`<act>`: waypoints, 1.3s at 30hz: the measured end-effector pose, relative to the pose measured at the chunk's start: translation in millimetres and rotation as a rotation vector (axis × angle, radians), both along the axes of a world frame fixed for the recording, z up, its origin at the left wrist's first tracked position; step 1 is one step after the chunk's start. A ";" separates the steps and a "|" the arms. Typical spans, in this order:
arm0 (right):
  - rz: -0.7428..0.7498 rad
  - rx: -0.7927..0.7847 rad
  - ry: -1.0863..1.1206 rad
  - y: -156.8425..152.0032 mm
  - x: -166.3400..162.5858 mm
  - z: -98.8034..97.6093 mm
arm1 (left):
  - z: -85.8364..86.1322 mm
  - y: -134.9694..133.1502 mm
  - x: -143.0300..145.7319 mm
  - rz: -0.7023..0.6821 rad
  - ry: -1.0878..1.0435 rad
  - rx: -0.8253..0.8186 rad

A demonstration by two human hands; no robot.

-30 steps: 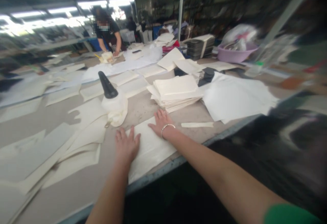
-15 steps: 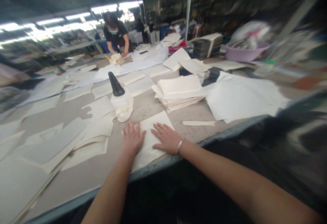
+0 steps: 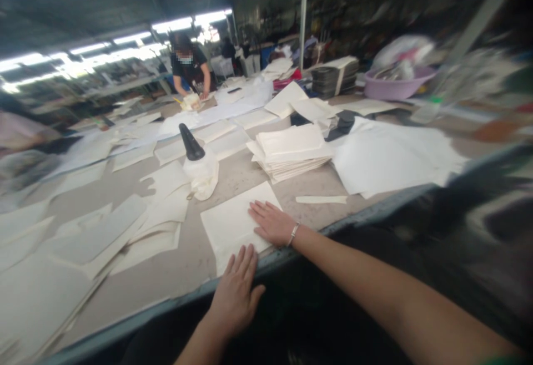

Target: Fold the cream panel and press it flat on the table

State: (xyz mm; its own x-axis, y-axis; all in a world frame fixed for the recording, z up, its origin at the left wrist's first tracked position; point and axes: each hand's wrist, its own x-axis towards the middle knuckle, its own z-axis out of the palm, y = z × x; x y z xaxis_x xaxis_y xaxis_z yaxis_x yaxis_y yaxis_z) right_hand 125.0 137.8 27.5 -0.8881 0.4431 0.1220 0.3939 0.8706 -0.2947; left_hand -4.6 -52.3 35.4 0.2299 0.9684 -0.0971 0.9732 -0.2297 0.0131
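A cream sheet [image 3: 231,215] lies at the table's front edge; whether it is paper or thin leather I cannot tell. My right hand [image 3: 272,223] rests flat on its right part, fingers stretched out, with a bracelet at the wrist. My left hand [image 3: 238,287] is at the near edge of the sheet, its fingertips over the lower border and its palm beyond the table edge. Both hands are open and hold nothing. Behind the sheet stands a white bottle [image 3: 202,173] with a black cone-shaped nozzle. Right of the sheet lies a narrow cream strip [image 3: 320,199].
A stack of cream pieces [image 3: 289,154] sits behind the strip, with large white sheets [image 3: 395,157] to its right. Loose cut pieces [image 3: 95,232] cover the left side. A purple basin [image 3: 397,83] stands farther back. A masked person [image 3: 191,68] works across the table.
My left hand has slid back from the sheet's upper left to its near edge, uncovering the left part. My right hand stays almost in place on the sheet.
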 end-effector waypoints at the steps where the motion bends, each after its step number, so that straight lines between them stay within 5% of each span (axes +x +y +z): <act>1: 0.005 0.007 -0.001 -0.4 -0.1 0.1 | 1.1 -3.9 3.3 0.014 -0.008 -0.011; 11: 0.130 0.089 -0.004 -23.1 -17.5 2.9 | -18.7 -16.3 26.1 0.180 -0.076 0.072; 19: 0.232 -0.025 -0.156 -28.5 -71.6 12.6 | -24.6 -16.3 27.6 0.138 -0.033 0.202; 23: 0.106 -0.019 -0.059 -59.0 -97.9 2.5 | -28.4 -16.5 27.7 0.110 -0.022 0.312; 27: 0.198 -0.018 0.002 -77.7 -117.4 -9.7 | -41.9 -14.5 20.0 -0.006 0.019 0.494; 30: 0.263 -0.043 0.010 -60.8 -108.7 -11.3 | -48.1 -9.0 14.8 -0.068 0.080 0.575; 39: -0.153 -0.157 -0.002 -0.9 -11.0 -2.4 | -36.5 -7.2 16.0 -0.047 0.096 0.487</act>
State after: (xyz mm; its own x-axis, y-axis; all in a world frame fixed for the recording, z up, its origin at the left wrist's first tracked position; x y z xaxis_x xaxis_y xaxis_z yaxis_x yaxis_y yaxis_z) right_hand 114.0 136.9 25.2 -0.8090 0.5865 0.0391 0.5188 0.7438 -0.4214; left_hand 11.4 -59.5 -1.0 0.2863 0.8953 0.3414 0.9533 -0.2303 -0.1955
